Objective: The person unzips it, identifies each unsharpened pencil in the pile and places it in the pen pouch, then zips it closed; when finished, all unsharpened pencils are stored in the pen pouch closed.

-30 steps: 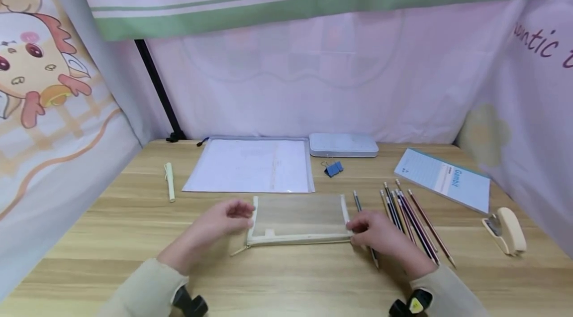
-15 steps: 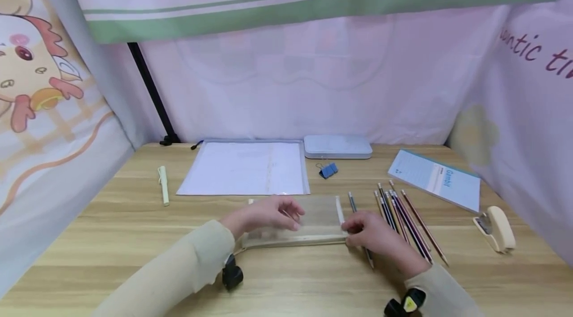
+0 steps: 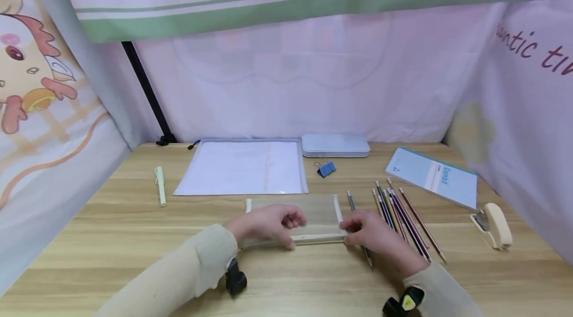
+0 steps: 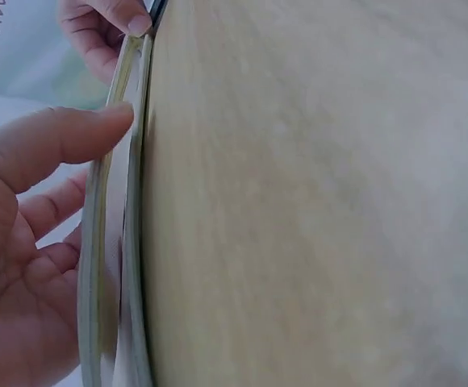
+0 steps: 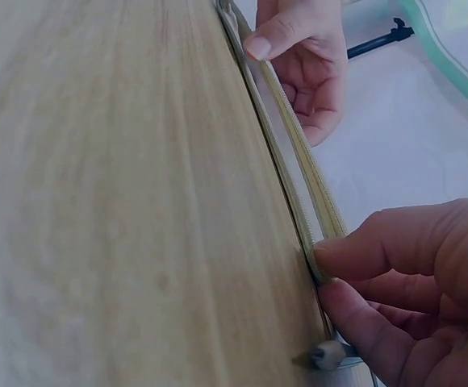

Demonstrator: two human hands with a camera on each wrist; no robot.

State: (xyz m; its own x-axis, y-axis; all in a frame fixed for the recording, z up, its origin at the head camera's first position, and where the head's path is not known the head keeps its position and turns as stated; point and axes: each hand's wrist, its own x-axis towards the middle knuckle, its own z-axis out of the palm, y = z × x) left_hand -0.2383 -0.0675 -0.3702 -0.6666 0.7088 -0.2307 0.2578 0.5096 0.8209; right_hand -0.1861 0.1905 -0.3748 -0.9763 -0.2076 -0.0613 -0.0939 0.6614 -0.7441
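Note:
A see-through zip pouch (image 3: 320, 212) with pale edging lies in the middle of the table, its zipper side toward me. The two zipper edges (image 4: 94, 266) stand apart, leaving a narrow gap along the mouth. My right hand (image 3: 373, 235) pinches the pouch's right front corner between thumb (image 5: 355, 254) and forefinger. My left hand (image 3: 270, 225) is over the pouch's left half, its thumb (image 4: 97, 133) at the upper zipper edge and the other fingers loosely bent. One dark pencil (image 3: 351, 201) passes under the right hand beside the pouch.
Several pencils (image 3: 405, 220) lie right of the right hand, with a cream stapler (image 3: 498, 227) and a blue notepad (image 3: 434, 177) beyond. Behind the pouch are a paper-filled clear folder (image 3: 241, 167), a blue binder clip (image 3: 326, 169) and a pale flat case (image 3: 335, 145). A light-green pen (image 3: 160, 187) lies left.
My left hand has moved right from the pouch's left end to above its middle, then slightly down to the zipper edge. My right hand keeps its pinch on the right corner.

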